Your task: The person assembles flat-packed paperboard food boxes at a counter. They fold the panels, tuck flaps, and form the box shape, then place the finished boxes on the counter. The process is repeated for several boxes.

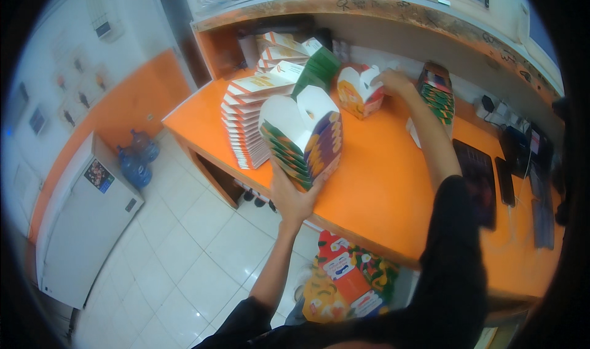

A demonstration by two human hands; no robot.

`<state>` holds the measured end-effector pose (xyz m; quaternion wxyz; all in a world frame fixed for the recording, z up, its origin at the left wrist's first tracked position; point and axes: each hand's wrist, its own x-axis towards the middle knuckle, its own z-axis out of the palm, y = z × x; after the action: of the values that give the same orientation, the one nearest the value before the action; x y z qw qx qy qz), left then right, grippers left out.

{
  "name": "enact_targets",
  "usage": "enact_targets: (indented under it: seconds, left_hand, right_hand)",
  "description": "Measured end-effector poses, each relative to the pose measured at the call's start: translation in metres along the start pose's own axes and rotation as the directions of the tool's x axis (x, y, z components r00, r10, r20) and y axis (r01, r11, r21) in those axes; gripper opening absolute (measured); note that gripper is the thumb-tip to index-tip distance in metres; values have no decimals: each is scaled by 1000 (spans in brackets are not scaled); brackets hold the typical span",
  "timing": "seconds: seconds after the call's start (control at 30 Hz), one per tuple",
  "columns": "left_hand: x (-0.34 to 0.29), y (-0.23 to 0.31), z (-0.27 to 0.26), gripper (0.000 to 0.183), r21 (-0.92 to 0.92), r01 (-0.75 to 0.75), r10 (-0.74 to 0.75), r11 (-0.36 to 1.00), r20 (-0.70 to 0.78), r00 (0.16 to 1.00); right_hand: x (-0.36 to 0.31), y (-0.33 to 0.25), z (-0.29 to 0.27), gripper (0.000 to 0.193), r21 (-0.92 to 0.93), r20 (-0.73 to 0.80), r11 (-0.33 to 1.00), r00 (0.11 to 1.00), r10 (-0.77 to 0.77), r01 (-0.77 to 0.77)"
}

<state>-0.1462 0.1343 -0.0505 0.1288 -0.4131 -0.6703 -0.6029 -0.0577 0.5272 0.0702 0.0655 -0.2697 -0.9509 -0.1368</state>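
My left hand (291, 196) is wrapped round the lower part of a nested stack of paper food boxes (302, 141), tilted over the counter's front edge. Their flaps stand up, white inside, with green, purple and orange print outside. Farther back, a single yellow and red paper food box (357, 95) rests on the orange counter (381, 183). My right hand (394, 82) reaches to its right side, with the fingers closed at the upper flap; the fingertips are partly hidden.
Piles of folded white and orange cartons (249, 118) stand behind the nested stack. At right are another box stack (436, 97), a tablet (476, 180), a phone (505, 182) and cables. Below the counter lie colourful printed packages (347, 275). A white chest freezer (86, 220) and water bottles (135, 164) stand left.
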Motion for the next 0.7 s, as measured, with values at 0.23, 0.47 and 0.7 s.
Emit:
enact_targets:
  seconds: [0.23, 0.47, 0.7]
  left_hand:
    - [-2, -10, 3, 85, 135, 40, -44, 990, 30, 999]
    - [-5, -9, 2, 84, -159, -47, 33, 986, -88, 996]
    - [-58, 42, -17, 121, -321, -431, 399, 843, -164, 902]
  right_hand:
    - [-29, -35, -24, 19, 318, -323, 918, 937, -129, 236]
    - [-121, -64, -139, 25, 610, -496, 784, 825, 271, 110]
    - [-292, -102, -190, 20, 871, -196, 478, 972, 129, 112]
